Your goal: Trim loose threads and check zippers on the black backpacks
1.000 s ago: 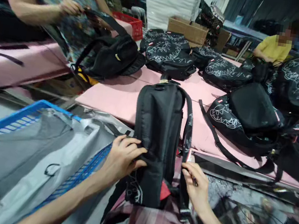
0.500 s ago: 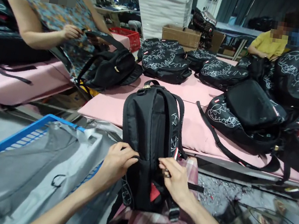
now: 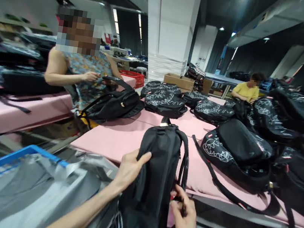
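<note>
A black backpack (image 3: 157,168) stands upright in front of me, leaning on the near edge of the pink table (image 3: 114,139). My left hand (image 3: 130,168) grips its left side, fingers wrapped round the fabric. My right hand (image 3: 184,214) is closed on the backpack's shoulder strap (image 3: 185,164) at the lower right. The bag's lower part is hidden by my arms and the frame edge.
A blue crate (image 3: 4,162) lined with grey plastic sits at the lower left. Several black printed backpacks (image 3: 238,149) lie across the table's right and far side. A person in a patterned top (image 3: 84,77) handles another black bag (image 3: 113,102). A person in yellow (image 3: 248,91) sits far back.
The view has tilted upward, showing the ceiling and pillar. My left hand has moved higher on the backpack's side, and my right hand has shifted from the bag's middle to the strap.
</note>
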Tool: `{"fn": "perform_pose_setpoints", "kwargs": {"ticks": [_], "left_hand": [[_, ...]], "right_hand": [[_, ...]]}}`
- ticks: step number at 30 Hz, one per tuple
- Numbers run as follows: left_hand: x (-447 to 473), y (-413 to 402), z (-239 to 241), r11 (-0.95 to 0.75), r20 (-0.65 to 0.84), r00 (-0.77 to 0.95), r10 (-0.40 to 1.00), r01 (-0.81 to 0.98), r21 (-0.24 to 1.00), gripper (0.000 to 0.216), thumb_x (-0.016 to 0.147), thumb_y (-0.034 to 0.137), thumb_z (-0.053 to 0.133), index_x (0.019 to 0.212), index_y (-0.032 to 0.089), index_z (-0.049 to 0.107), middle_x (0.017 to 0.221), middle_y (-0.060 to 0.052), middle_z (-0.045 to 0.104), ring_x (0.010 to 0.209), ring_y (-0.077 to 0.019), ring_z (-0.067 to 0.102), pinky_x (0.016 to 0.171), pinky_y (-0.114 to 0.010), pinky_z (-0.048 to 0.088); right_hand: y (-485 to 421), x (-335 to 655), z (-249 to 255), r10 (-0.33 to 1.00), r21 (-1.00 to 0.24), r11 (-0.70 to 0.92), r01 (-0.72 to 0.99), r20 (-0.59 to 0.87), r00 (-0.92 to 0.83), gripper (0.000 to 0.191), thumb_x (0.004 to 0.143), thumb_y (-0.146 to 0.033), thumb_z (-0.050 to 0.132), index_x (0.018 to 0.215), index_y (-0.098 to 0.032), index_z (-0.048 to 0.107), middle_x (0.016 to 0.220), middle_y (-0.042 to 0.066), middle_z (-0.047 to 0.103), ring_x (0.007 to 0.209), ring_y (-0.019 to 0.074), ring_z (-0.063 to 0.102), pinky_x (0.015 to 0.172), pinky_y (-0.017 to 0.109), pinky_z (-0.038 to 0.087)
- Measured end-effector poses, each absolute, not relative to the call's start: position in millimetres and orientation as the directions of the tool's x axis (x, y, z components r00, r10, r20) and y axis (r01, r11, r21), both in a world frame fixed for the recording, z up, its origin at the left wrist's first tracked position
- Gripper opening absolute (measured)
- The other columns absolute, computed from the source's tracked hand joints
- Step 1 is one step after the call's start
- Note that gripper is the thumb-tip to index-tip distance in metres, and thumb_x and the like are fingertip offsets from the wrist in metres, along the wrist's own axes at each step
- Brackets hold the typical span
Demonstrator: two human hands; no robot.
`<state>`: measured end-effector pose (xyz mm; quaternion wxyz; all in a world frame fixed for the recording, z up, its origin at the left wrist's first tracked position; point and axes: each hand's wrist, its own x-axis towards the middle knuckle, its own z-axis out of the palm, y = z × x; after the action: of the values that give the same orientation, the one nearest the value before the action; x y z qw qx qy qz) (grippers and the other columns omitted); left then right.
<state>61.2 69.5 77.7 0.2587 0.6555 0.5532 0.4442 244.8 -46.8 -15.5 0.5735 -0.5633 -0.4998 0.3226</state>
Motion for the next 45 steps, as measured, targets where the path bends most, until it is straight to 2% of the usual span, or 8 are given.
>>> {"fn": "perform_pose_setpoints", "kwargs": {"ticks": [4,9,17,22,28,32,38,45], "left_hand": [[80.3,16.7,125.4,-0.712,0.765,0.118,0.633,0.476,0.516,0.021,0.086,0.028,0.048,0.093,0.017,0.065,0.082,-0.002,0.07,0.072,-0.016,0.065,0.064,-0.023,0.05],[96.6,23.1,134.7,-0.771,0.953,0.096,0.288,0.613,0.172,0.014,0.085,0.021,0.05,0.085,0.014,0.062,0.072,-0.005,0.066,0.061,-0.0148,0.063,0.056,-0.022,0.049],[151.0,76.2,61.4,-0.769,0.91,0.184,0.372,0.609,0.192,0.02,0.088,0.015,0.043,0.092,0.012,0.061,0.075,-0.008,0.065,0.065,-0.0171,0.064,0.059,-0.025,0.051],[165.2,74.9,65.8,-0.776,0.905,0.231,0.358,0.612,0.151,0.017,0.088,0.018,0.043,0.098,0.013,0.056,0.077,-0.009,0.064,0.067,-0.0195,0.063,0.058,-0.029,0.052],[175.0,78.4,67.6,-0.778,0.915,0.237,0.327,0.617,0.118,0.02,0.087,0.015,0.043,0.103,0.013,0.055,0.076,-0.008,0.062,0.067,-0.0197,0.063,0.059,-0.029,0.053],[170.4,79.9,68.1,-0.803,0.895,0.244,0.374,0.568,0.18,0.02,0.088,0.021,0.045,0.103,0.013,0.057,0.075,-0.007,0.063,0.067,-0.0194,0.063,0.06,-0.029,0.053],[153.4,90.2,123.4,-0.853,0.863,0.209,0.46,0.374,0.364,0.032,0.087,0.031,0.049,0.117,0.021,0.054,0.107,-0.009,0.061,0.097,-0.0202,0.059,0.083,-0.033,0.051],[159.6,133.3,203.4,-0.913,0.694,0.6,0.397,0.333,0.234,0.005,0.073,0.028,0.067,0.075,0.024,0.07,0.093,-0.001,0.061,0.091,-0.0186,0.056,0.079,-0.031,0.045]], "right_hand": [[-52.4,252.7,2.3,0.782,-0.867,0.439,0.235,0.498,0.375,0.058,0.065,-0.046,0.074,0.115,-0.022,0.058,0.092,0.008,0.064,0.065,0.0166,0.059,0.055,0.026,0.05],[-31.9,276.0,37.3,0.737,-0.819,0.476,0.319,0.57,0.363,0.036,0.067,-0.042,0.073,0.095,-0.021,0.064,0.076,0.003,0.063,0.061,0.0156,0.058,0.052,0.025,0.049],[-22.6,324.5,97.8,0.618,-0.697,0.429,0.575,0.691,0.376,0.011,0.082,-0.026,0.057,0.08,-0.019,0.065,0.079,0.005,0.061,0.071,0.0157,0.058,0.06,0.024,0.046],[-1.0,337.9,148.5,0.6,-0.564,0.368,0.739,0.751,0.274,0.02,0.083,-0.034,0.056,0.096,-0.02,0.061,0.087,0.005,0.059,0.074,0.0165,0.057,0.063,0.026,0.046],[18.7,335.7,173.5,0.621,-0.435,0.089,0.896,0.728,0.292,0.025,0.075,-0.043,0.063,0.079,-0.019,0.055,0.076,0.003,0.057,0.067,0.0175,0.055,0.062,0.028,0.042],[17.6,346.4,170.6,0.656,-0.485,0.191,0.853,0.71,0.256,0.015,0.084,-0.033,0.049,0.08,-0.019,0.056,0.079,0.003,0.059,0.072,0.0165,0.056,0.065,0.026,0.041],[22.3,356.5,165.9,0.657,-0.617,0.287,0.733,0.684,0.318,0.019,0.085,-0.034,0.048,0.08,-0.018,0.059,0.075,0.003,0.058,0.067,0.0156,0.052,0.062,0.025,0.041],[23.8,349.4,175.0,0.695,-0.612,0.337,0.716,0.674,0.25,0.017,0.084,-0.03,0.05,0.077,-0.018,0.061,0.073,0.001,0.057,0.065,0.0142,0.051,0.062,0.024,0.041]]}}
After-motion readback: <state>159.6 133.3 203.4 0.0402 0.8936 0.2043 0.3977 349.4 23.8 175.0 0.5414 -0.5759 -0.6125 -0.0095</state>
